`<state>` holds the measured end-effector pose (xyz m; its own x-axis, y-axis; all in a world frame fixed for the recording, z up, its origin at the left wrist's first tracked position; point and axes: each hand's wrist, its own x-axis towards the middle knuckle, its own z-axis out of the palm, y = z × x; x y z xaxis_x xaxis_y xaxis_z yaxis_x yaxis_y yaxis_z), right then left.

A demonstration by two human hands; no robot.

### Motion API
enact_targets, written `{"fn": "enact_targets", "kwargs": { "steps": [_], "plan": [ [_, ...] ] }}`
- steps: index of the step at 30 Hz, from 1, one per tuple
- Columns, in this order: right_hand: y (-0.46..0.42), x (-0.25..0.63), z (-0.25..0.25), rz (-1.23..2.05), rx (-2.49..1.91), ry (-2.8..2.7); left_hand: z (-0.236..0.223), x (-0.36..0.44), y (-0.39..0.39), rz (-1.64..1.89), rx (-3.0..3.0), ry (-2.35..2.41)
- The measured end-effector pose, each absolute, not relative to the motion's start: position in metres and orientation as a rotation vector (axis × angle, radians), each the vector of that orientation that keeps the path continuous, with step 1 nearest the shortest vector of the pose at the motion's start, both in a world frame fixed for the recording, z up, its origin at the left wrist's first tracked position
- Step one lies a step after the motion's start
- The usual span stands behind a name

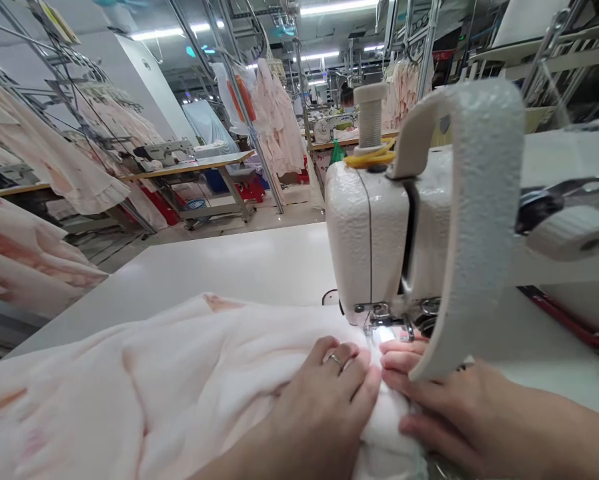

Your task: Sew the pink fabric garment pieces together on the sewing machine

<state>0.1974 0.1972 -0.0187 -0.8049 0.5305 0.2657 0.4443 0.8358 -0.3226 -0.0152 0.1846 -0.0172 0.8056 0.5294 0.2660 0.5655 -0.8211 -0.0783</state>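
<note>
Pale pink and white fabric (179,380) spreads over the sewing table and runs in under the presser foot (379,327) of a white sewing machine (357,233). My left hand (324,400), with a ring on one finger, presses the fabric just in front of the foot, its fingers bent and close together. On the right side of the foot, my right hand (459,407) holds the fabric's edge between thumb and fingers, partly behind the machine's curved white guard (484,220). The needle lamp lights the spot between both hands. Fingertips of the right hand are partly hidden.
A thread spool (371,120) stands atop the machine, and a roll of white tape (574,233) sits on its right side. The white tabletop (239,267) extends behind the fabric. Pink garments (44,147) hang on racks at left. Another sewing table (189,163) stands beyond.
</note>
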Motion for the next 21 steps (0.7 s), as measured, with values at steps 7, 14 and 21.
{"fn": "enact_targets", "kwargs": {
  "steps": [7, 14, 21],
  "plan": [
    [0.201, 0.198, -0.024, 0.169, -0.773, -2.661, -0.006, -0.018, 0.197, -0.216, -2.854, -0.847],
    [0.184, 0.201, -0.017, 0.224, -0.659, -2.712, -0.003, -0.015, 0.186, -0.066, -2.954, -0.753],
    [0.177, 0.207, -0.011, 0.08, -0.519, -2.935, -0.004, -0.016, 0.185, -0.258, -3.139, -0.832]
  ]
}}
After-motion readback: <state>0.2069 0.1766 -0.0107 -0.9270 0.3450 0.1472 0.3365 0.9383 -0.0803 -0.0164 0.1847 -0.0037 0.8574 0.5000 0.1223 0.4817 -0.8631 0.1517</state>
